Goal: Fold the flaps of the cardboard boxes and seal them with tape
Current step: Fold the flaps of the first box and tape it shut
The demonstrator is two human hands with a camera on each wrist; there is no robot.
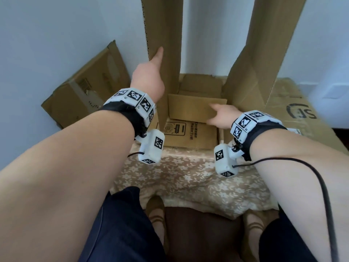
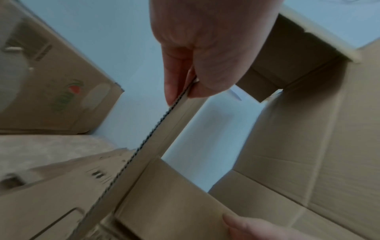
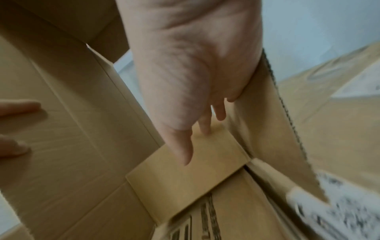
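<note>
Head view first: my open cardboard box [image 1: 190, 132] sits on a floral tablecloth [image 1: 185, 174], its two long flaps standing straight up. Printing on its near wall is Chinese text with a framed icon; I can read only "7" in it. My left hand [image 1: 149, 76] holds the near edge of the left flap [image 1: 164, 44], thumb lying up along the inner face. My right hand [image 1: 221, 115] reaches onto the short near flap [image 1: 190, 108], which is folded inward over the opening. The right flap [image 1: 264, 53] stands free. A flattened box [image 1: 85, 87] leans on the wall to the left, and a large carton [image 1: 294, 110] on the right carries big dark letters that may read "JS".

Left wrist view: my fingers [image 2: 174, 76] and thumb pinch the corrugated edge of the flap, clamped on it from both sides.

Right wrist view: my fingers [image 3: 185, 146] are straight and slightly spread, tips down on the short flap, holding nothing. Blurred black print shows on the box wall below, unreadable.
</note>
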